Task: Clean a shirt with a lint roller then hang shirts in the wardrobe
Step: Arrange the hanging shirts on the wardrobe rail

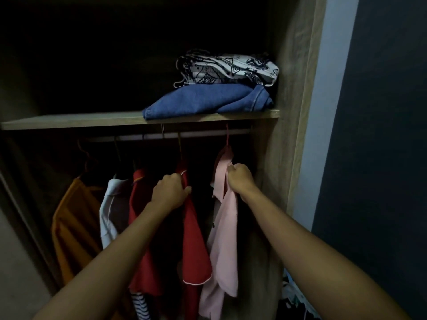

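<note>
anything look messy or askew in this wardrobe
Mildly: the pink shirt hangs bunched and lopsided where the right hand grips it, and the folded blue garment overhangs the shelf edge.

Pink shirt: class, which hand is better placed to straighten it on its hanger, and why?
Right. The right hand grips the pink shirt near its collar, while the left hand holds the red shirt beside it.

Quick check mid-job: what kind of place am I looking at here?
Likely the inside of a home wardrobe: a red shirt and pink shirt hang on a rail, under a wooden shelf carrying folded clothes.
</note>
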A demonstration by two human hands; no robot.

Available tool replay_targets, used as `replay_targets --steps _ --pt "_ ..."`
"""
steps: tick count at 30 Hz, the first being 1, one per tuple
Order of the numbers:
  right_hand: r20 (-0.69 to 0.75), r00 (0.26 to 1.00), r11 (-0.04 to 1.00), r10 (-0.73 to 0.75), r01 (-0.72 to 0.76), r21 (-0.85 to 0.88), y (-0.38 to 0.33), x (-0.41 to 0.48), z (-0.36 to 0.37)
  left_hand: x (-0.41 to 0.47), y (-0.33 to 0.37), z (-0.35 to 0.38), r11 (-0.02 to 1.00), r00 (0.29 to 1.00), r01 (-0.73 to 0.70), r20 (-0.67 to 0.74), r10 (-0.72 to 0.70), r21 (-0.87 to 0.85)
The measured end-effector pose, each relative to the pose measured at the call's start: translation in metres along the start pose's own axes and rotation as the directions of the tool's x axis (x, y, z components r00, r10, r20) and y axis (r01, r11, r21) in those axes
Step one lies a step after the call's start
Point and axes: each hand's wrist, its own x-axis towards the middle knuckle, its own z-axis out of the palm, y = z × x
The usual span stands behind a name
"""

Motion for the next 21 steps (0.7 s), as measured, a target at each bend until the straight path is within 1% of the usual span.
replay_targets --steps 4,9,11,12,14,15,18,21 --pt "0.031 0.999 0.999 0.019 -0.017 -0.047 0.014 0.003 0.002 0.0 0.002 0.001 1.0 1.0 -0.01 -0.005 0.01 0.005" --pt "0.021 1.0 0.989 -0.017 0.02 -0.143 0.022 0.003 0.0 -0.006 -0.003 -0.001 1.0 1.0 -0.023 -0.018 0.023 0.015" --pt "-0.037 0.996 0.982 -0.076 0.068 -0.177 0.021 -0.003 0.0 -0.011 -0.009 -0.004 0.998 0.998 -0.057 -0.042 0.057 -0.003" --pt "-0.086 0.988 0.977 -0.132 0.115 -0.177 0.02 -0.007 0.0 -0.013 -0.012 -0.006 0.996 0.994 -0.089 -0.064 0.087 -0.029" --pt "-0.15 0.953 0.961 -0.262 0.244 -0.128 0.015 -0.018 0.005 -0.021 -0.024 -0.012 0.981 0.976 -0.176 -0.144 0.163 -0.083" --pt "-0.152 0.939 0.95 -0.309 0.299 -0.085 0.01 -0.026 0.008 -0.026 -0.029 -0.015 0.969 0.958 -0.227 -0.2 0.204 -0.095" --pt "-0.105 0.901 0.904 -0.421 0.426 0.036 -0.01 -0.057 0.032 -0.05 -0.058 -0.028 0.936 0.893 -0.32 -0.377 0.247 -0.144" --pt "-0.024 0.87 0.864 -0.492 0.492 0.104 -0.024 -0.091 0.075 -0.081 -0.096 -0.043 0.936 0.802 -0.333 -0.556 0.218 -0.114"
